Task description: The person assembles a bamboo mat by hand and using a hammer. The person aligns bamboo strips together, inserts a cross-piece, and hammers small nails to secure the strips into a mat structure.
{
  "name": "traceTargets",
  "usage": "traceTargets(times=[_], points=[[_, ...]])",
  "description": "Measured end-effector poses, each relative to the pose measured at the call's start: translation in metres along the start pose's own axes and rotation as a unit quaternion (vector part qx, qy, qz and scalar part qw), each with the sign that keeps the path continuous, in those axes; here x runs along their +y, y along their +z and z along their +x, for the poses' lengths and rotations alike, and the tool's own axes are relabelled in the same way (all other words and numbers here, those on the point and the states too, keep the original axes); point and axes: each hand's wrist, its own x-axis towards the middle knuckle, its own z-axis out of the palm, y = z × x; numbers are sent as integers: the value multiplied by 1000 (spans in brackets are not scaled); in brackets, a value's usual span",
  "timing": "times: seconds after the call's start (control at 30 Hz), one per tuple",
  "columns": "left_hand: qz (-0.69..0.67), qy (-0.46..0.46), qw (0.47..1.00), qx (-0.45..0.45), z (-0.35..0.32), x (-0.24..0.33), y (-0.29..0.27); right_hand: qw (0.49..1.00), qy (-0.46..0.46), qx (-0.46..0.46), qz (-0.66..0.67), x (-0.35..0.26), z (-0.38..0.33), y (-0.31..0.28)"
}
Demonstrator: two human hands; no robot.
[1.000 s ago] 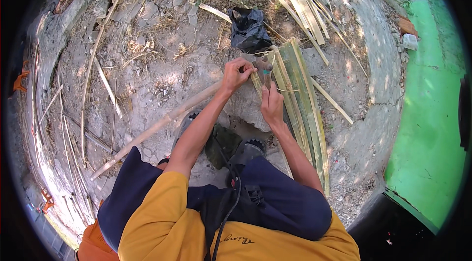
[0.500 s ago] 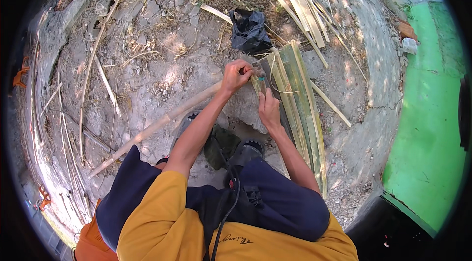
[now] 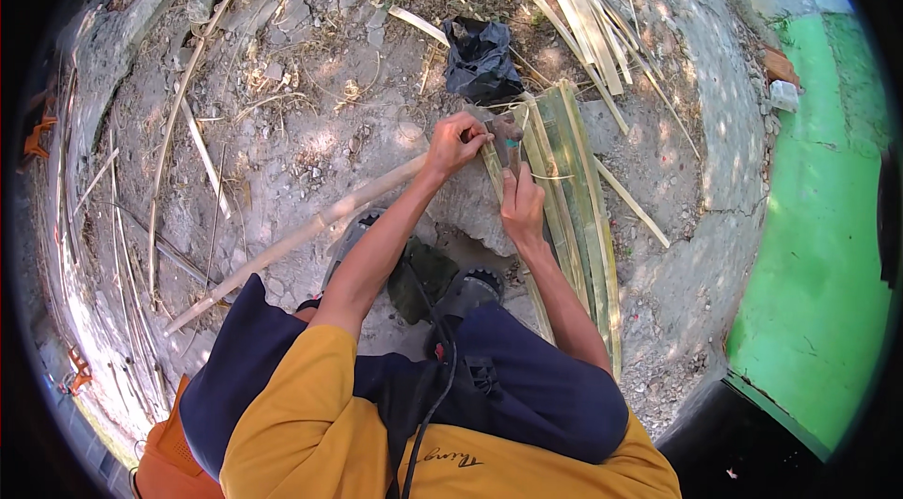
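My left hand (image 3: 455, 143) is closed around the handle of a small dark blade (image 3: 506, 134), whose edge sits on the upper end of a bamboo strip (image 3: 497, 181) lying on the bare ground just in front of my knees. My right hand (image 3: 523, 205) lies flat along that strip, fingers stretched toward the blade and pressing the strip down rather than gripping it. The worry, as I judge it, is how close those fingertips are to the edge: if the blade jumps out of the grain or the strip twists under my palm, it could run straight into my fingers. A thin strip like this can also split off-line, so the cut wanders and the piece comes out uneven or snaps. The ground beneath is rough and stony, which gives poor support and could let the strip rock. The strip itself is narrow, pale yellow-green and long, running from the blade back toward my right knee, and it touches the bundle of split green bamboo slats (image 3: 572, 189) lying alongside to its right. A crumpled black bag (image 3: 480, 59) rests just beyond the blade.
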Motion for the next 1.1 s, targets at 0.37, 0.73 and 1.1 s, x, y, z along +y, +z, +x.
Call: traceTargets(times=[0.37, 0.73, 1.1], points=[[0, -16, 1000, -5, 1, 6, -1, 999, 41, 16, 9, 5, -10, 12], [17, -29, 999, -13, 0, 5, -3, 997, -27, 62, 47, -11, -7, 1], [29, 7, 999, -19, -2, -2, 2, 998, 0, 53, 30, 4, -10, 6]])
